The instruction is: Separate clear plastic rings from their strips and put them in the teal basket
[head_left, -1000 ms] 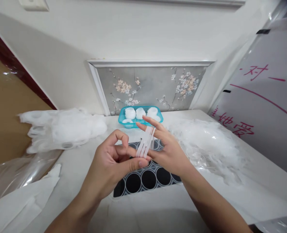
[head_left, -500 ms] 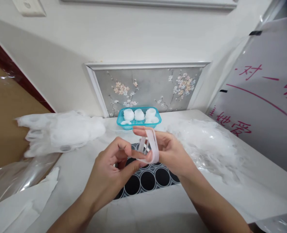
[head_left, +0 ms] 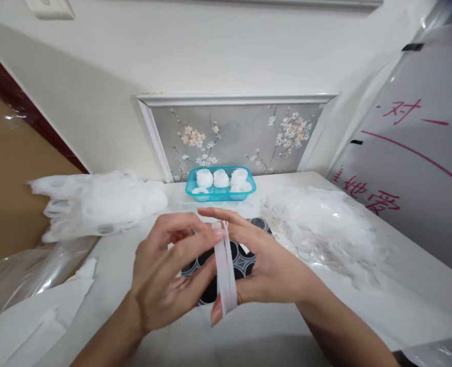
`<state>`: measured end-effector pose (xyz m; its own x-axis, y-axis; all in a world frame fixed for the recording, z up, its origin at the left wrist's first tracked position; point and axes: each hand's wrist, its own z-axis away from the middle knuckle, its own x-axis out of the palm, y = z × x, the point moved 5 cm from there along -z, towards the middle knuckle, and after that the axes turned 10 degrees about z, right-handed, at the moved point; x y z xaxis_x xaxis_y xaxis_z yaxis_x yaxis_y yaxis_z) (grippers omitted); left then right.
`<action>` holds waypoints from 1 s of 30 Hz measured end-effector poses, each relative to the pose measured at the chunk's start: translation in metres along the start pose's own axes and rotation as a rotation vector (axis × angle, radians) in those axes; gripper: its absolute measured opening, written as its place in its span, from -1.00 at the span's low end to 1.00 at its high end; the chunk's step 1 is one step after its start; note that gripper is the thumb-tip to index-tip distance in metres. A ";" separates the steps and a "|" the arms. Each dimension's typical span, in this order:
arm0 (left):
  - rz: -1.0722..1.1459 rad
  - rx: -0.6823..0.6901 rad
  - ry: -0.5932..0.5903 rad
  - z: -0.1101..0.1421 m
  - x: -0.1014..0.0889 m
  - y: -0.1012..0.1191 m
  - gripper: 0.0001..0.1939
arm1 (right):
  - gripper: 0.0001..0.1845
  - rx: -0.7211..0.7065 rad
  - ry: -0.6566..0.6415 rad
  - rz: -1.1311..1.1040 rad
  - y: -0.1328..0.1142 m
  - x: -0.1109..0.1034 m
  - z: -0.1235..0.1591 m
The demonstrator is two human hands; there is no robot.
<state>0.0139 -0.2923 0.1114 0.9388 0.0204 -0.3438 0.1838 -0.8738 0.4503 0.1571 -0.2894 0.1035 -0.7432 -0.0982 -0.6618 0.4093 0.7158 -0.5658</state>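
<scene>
A flat white band (head_left: 226, 272), looped and looking stretchy, stands upright between my hands above a mat with black circles (head_left: 244, 266). My right hand (head_left: 273, 265) holds the loop taut around its spread thumb and fingers. From the left, my left hand (head_left: 168, 272) has its index fingertip on the band's upper end, its thumb close to the band's side and its other fingers curled. Behind the hands, a blue basket (head_left: 221, 197) holds several white ring-shaped rolls (head_left: 221, 178).
To the left lies a white bundle of netted or ringed material (head_left: 114, 204). A heap of clear, glossy plastic (head_left: 333, 224) spreads on the right. White sheets (head_left: 38, 321) lie at the front left. A whiteboard with red writing (head_left: 413, 148) stands at the right edge.
The band has been drawn out into a longer, upright loop, with my right thumb and fingers wider apart. My left fingers have shifted from the loop's lower part to its upper end.
</scene>
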 end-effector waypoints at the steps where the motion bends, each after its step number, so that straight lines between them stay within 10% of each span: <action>1: -0.107 0.072 -0.013 -0.002 0.000 0.003 -0.58 | -0.38 0.002 0.000 0.008 0.000 0.000 0.000; 11: -0.409 0.417 -0.007 0.007 -0.001 0.011 -0.65 | -0.58 0.023 0.018 0.102 0.002 0.005 0.001; 19: -0.356 0.129 -0.043 -0.011 -0.005 -0.009 -0.62 | -0.66 0.150 0.077 -0.139 0.021 0.005 -0.003; 30: -0.552 0.128 -0.121 -0.011 -0.001 -0.022 -0.73 | -0.77 0.175 -0.057 -0.441 0.031 0.023 -0.010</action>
<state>0.0119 -0.2675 0.1105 0.6726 0.4406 -0.5946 0.5932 -0.8014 0.0772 0.1475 -0.2622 0.0755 -0.8380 -0.4074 -0.3630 0.1480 0.4705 -0.8699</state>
